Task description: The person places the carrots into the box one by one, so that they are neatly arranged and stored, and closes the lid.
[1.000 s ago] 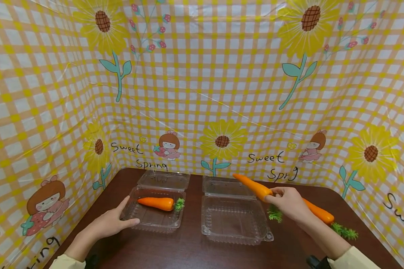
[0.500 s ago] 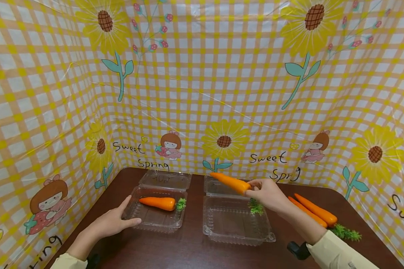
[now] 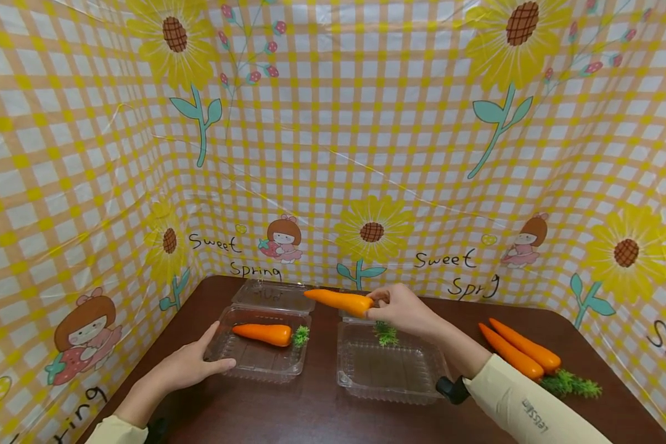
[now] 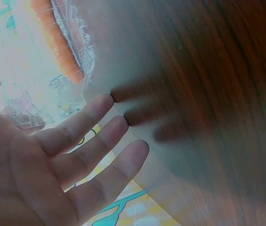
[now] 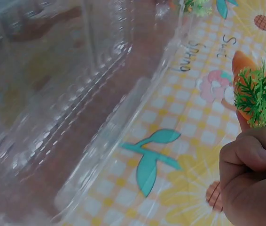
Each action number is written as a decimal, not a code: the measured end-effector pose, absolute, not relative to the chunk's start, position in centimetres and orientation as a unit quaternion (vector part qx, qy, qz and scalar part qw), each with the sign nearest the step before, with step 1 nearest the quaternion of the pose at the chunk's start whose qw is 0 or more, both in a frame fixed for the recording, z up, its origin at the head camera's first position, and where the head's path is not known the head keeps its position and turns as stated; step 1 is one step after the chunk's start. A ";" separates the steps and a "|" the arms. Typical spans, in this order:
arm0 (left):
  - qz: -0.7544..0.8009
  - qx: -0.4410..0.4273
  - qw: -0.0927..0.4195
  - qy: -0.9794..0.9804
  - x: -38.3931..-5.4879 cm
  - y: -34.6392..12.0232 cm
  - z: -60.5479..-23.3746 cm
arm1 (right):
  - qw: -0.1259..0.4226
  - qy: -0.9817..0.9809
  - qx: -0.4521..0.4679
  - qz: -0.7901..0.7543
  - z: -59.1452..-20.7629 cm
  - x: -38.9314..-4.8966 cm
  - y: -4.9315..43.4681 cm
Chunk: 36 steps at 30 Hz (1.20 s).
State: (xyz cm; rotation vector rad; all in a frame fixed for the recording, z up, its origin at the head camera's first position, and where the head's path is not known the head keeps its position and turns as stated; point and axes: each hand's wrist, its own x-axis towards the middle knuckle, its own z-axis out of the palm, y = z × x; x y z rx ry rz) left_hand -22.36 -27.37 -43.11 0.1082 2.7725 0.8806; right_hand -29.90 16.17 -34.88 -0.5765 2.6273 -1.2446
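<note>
Carrying seems the step in hand: your right grip [image 3: 404,312] pinches a carrot [image 3: 341,302] by its thick end, aloft and to the right of the left clear box [image 3: 261,362], where another carrot [image 3: 263,333] lies. Your left grip [image 3: 191,364] stays unclenched, fingers spread at that box's left side. Next likely calls for lowering the held carrot into it.

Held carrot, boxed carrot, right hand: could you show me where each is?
Held carrot [image 3: 340,301], head view: middle of its orange body.
Boxed carrot [image 3: 263,334], head view: middle of its orange body.
Right hand [image 3: 402,311], head view: back of the hand.
</note>
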 end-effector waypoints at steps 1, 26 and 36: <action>0.300 0.036 0.114 0.946 -22.4 -27.3 -43.1 | 0.089 0.883 -0.203 -0.414 -34.9 -30.0 15.7; 0.298 0.033 0.119 0.947 -22.7 -27.5 -43.5 | 0.156 0.857 -0.369 -0.324 -37.3 -31.7 3.7; 0.304 0.031 0.115 0.945 -22.5 -27.4 -43.4 | 0.160 0.871 -0.384 -0.262 -38.4 -31.7 -0.1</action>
